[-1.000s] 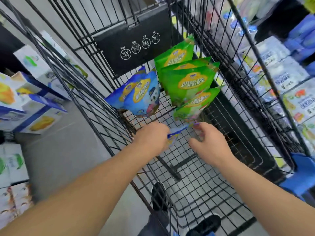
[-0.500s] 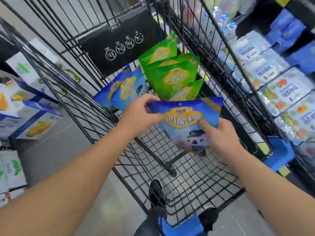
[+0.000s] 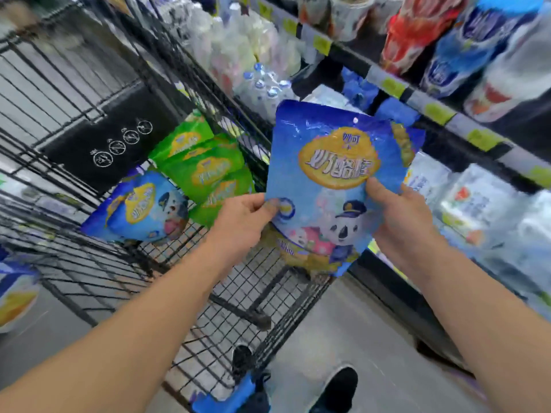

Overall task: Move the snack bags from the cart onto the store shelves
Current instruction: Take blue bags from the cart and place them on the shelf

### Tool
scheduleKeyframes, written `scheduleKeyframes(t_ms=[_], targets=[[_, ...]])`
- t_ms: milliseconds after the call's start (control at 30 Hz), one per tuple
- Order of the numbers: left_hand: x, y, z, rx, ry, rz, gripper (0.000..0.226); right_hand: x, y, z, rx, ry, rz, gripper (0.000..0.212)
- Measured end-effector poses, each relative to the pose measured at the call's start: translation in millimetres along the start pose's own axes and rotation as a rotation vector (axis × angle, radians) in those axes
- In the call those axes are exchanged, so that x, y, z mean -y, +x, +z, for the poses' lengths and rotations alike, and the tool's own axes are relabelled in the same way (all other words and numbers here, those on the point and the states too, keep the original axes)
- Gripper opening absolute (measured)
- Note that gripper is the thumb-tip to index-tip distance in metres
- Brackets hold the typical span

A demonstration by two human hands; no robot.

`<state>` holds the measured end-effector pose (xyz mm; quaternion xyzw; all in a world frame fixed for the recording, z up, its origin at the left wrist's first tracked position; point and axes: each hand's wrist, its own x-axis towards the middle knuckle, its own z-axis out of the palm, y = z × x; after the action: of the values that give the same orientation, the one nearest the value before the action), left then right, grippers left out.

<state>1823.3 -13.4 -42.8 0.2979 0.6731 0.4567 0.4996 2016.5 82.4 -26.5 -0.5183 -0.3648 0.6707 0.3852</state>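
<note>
Holding a blue snack bag (image 3: 331,186) upright at centre frame, both hands pinch its lower half: left hand (image 3: 241,223) grips the lower-left edge with thumb on the front, right hand (image 3: 402,222) grips the right edge, thumb on the print. Head view only, and it is motion-blurred.

Bag sits above the cart (image 3: 89,120), between cart wall and the store shelves (image 3: 441,114) at right. Long axis runs near vertical, tilted slightly; the sealed top with hang hole points to upper frame, printed face toward the camera, base toward the floor.

Risks, as judgement: both grips are low and on slick film, so the top could flop or the bag slide out during the swing to the shelf. Shelves look packed tight, so pushing in could knock neighbouring packs off. The bag's base could also snag the cart's wire rim.

Remaining in the cart at mid-left: green bags (image 3: 205,168) stacked, another blue bag (image 3: 143,207) beside them.
</note>
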Motion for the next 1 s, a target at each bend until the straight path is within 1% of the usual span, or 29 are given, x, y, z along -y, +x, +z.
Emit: scheduleKeyframes(t_ms=[100,233,300,400,467,567,667,800,900,1000], targets=[[-21,-3,50,0.045,-0.052,-0.021,0.019,17,-2,-47,-0.092,-0.007,-0.046,0.012],[-46,-1,130,0.114,-0.05,-0.039,0.021,36,-8,-138,-0.209,-0.159,-0.075,0.017],[-54,1,160,0.123,-0.052,-0.065,0.022,38,-12,-173,-0.246,-0.258,-0.064,0.023],[-67,3,229,0.198,0.033,-0.07,0.021,51,-24,-243,-0.346,-0.36,-0.085,0.03],[-70,4,272,0.238,0.086,-0.08,0.025,57,-29,-282,-0.42,-0.394,-0.101,0.028],[-74,8,326,0.267,0.123,-0.095,0.028,61,-29,-330,-0.509,-0.363,-0.093,0.026],[-74,20,363,0.249,0.19,-0.099,0.03,62,-27,-358,-0.56,-0.326,-0.072,0.024],[-79,36,405,0.27,0.216,-0.096,0.025,68,-19,-385,-0.647,-0.336,-0.087,0.024],[-87,54,426,0.292,0.217,-0.056,0.024,84,-3,-393,-0.69,-0.322,-0.096,0.021],[-96,77,439,0.302,0.189,-0.017,0.024,104,20,-393,-0.726,-0.276,-0.157,0.013]])
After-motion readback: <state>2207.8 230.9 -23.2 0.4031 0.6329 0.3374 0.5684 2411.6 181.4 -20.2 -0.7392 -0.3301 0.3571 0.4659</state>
